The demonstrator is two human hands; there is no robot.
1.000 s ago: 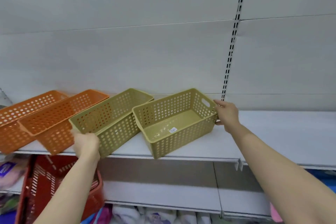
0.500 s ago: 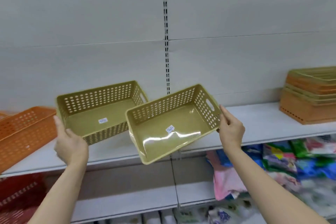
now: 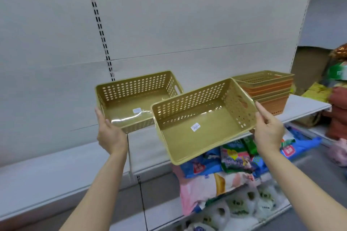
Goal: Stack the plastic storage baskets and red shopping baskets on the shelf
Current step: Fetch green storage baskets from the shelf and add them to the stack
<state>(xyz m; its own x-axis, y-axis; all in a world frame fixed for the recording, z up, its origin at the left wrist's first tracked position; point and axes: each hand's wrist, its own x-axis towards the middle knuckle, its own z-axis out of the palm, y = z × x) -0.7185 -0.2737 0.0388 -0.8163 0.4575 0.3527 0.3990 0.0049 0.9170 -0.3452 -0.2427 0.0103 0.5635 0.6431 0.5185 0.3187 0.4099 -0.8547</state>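
Olive plastic baskets, one pinched at its end wall in each grip, left hand (image 3: 110, 135) on the far basket (image 3: 131, 101), right hand (image 3: 268, 129) on the near basket (image 3: 202, 120), both carried above the shelf (image 3: 300, 105); level each before nesting into the stack (image 3: 266, 90).

Behind the right grip (image 3: 267, 129) the basket stack (image 3: 270, 90) is partly hidden by the held basket (image 3: 202, 118), whose label (image 3: 195, 127) is illegible; left grip (image 3: 110, 135) fingers lie concealed beneath its basket (image 3: 135, 97).
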